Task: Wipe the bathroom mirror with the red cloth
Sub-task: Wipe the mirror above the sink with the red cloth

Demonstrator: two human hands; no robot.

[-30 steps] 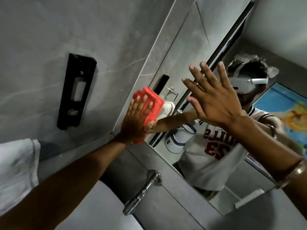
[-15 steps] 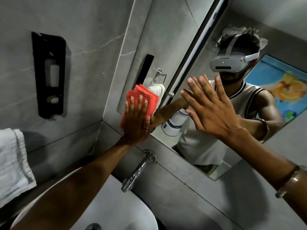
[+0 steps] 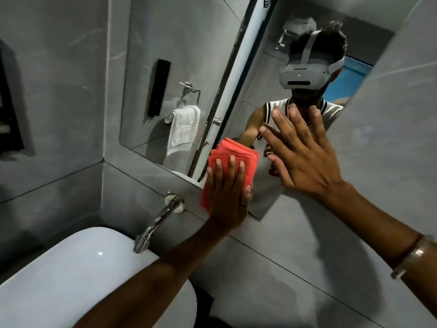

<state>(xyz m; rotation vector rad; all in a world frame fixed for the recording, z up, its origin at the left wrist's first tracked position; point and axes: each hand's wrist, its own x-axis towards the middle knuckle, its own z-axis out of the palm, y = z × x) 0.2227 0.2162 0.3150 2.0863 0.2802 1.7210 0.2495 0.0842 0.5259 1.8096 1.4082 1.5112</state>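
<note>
The bathroom mirror [image 3: 179, 55] hangs on the grey tiled wall and reflects a person, a towel and a door. A folded red cloth [image 3: 233, 159] lies flat against the mirror's lower edge. My left hand [image 3: 228, 195] presses on it with fingers stretched out, covering the cloth's lower half. My right hand [image 3: 305, 155] rests flat on the glass just right of the cloth, fingers spread and holding nothing.
A chrome tap [image 3: 158, 223] juts out of the wall below the mirror, over a white basin [image 3: 78, 275]. A black wall fixture [image 3: 9, 121] sits at the far left edge. A bracelet [image 3: 411, 259] circles my right wrist.
My left hand has slid the red cloth from the mirror's left edge rightward along the bottom edge. The view has swung left and down, and the right hand has stayed on the glass.
</note>
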